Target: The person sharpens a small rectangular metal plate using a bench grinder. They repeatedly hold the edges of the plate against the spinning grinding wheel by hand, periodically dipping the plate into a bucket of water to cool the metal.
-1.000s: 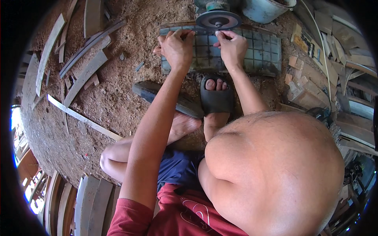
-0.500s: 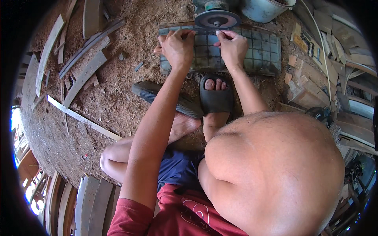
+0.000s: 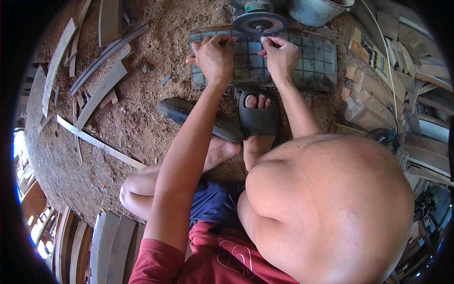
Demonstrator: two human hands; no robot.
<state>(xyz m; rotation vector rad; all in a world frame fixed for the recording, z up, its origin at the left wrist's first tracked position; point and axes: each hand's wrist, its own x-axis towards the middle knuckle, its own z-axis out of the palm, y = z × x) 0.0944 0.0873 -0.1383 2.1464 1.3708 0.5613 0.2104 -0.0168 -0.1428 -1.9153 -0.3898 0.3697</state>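
Observation:
My left hand [image 3: 213, 59] is pinched, its thumb and forefinger pressed together just left of a round grinding disc [image 3: 246, 24]. My right hand [image 3: 282, 59] pinches likewise, close under the right part of the disc. Whatever thin thing the fingertips hold is too small and dark to make out. The disc sits on a greenish machine body [image 3: 257, 6] at the top of the view, cut off by the edge. Below both hands lies a dirty, grid-marked panel [image 3: 302, 66], flat on the ground.
My feet, one in a dark sandal [image 3: 259, 118], rest near the panel, beside a loose sandal [image 3: 182, 111]. A pale bucket [image 3: 317, 13] stands right of the machine. Curved wood strips [image 3: 101, 92] lie at left on sawdust-covered ground [image 3: 127, 118]; wood offcuts [image 3: 364, 111] and a cable [image 3: 388, 61] are at right.
Both hands keep their pinch close to the disc, with only a very slight shift. Nothing else has visibly moved.

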